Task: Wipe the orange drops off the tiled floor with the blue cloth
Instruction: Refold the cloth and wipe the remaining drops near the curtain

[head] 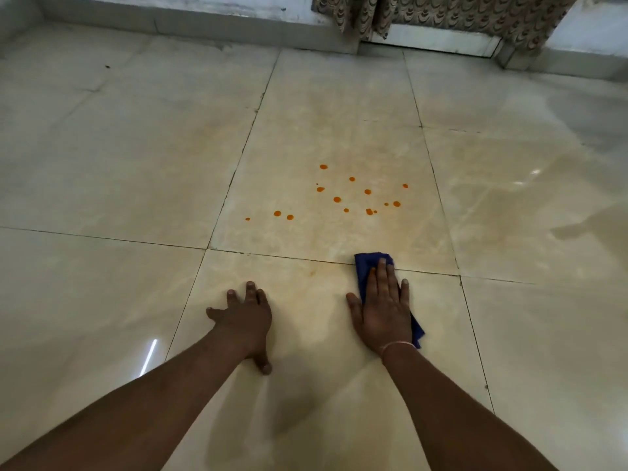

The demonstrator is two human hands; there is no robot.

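We see a glossy beige tiled floor (136, 158). Our left hand (243, 321) rests flat, fingers spread, holding nothing. Our right hand (382, 314) presses flat on a folded dark blue cloth (365, 266) lying across a grout line. Small orange drops (337, 199) dot the tile beyond it, apart from the cloth.

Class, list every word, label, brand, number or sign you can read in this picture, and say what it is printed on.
None can be read.
The blue cloth under the right hand shows no label.
The tiled floor, the left hand and the patterned curtain carry no writing.
The orange drops are spots, not characters.
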